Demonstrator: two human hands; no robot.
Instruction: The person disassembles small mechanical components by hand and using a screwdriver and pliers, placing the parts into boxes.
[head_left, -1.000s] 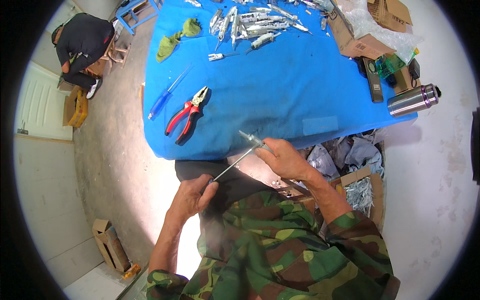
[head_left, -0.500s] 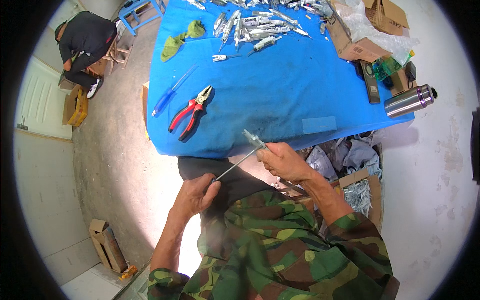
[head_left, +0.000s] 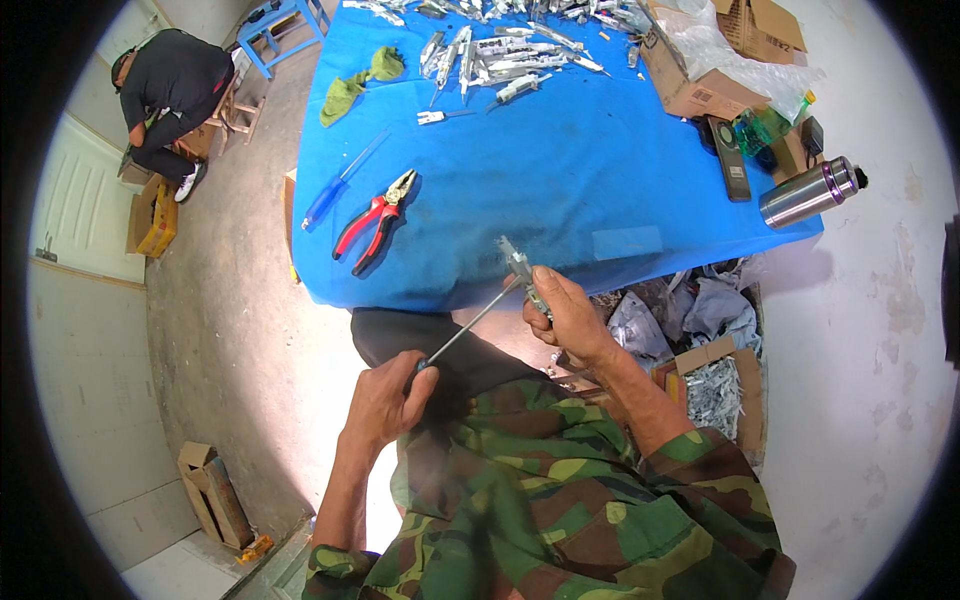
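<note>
My left hand [head_left: 388,398] is closed round the handle of a screwdriver [head_left: 470,326], whose thin metal shaft slants up to the right. Its tip meets a narrow grey-white device part [head_left: 519,266], gripped in my right hand [head_left: 572,318] just off the table's front edge. My right fingers cover part of that piece, and my left fist hides most of the handle. On the blue-covered table [head_left: 470,190] lie red-handled pliers [head_left: 374,222] and a blue-handled screwdriver [head_left: 343,184], both left of my hands.
A heap of similar narrow device parts [head_left: 495,60] lies at the far side, beside a green cloth [head_left: 346,97]. At right are a cardboard box [head_left: 695,85] and a steel flask [head_left: 808,195]. Below is a box of scraps [head_left: 715,393]. Another person [head_left: 172,85] sits at far left.
My right hand has turned the device part more upright, its upper end shifting right and away from me. The screwdriver tip stays against it. My left hand has barely moved.
</note>
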